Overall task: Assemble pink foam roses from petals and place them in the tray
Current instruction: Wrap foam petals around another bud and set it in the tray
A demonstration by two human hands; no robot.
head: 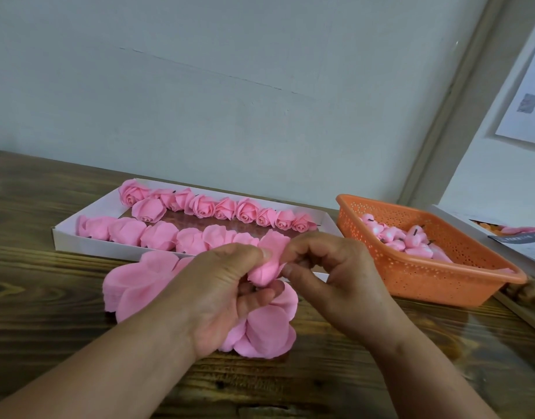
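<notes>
Both our left hand [222,293] and right hand [329,276] are pinching a pink rose [264,269] between curled fingers. Beyond our fingertips, the white tray [64,235] is holding rows of finished roses [199,220]; right of them, the orange basket [435,279] is holding pink buds [402,237].

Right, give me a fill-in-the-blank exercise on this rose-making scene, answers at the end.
1. The basket holding the pink rose centres is ____ in colour.
2. The left hand and right hand together hold a half-made ____.
3. The finished roses lie in rows inside the white ____.
4. The stack of loose pink petals lies on the wooden ____.

Answers: orange; rose; tray; table
</notes>
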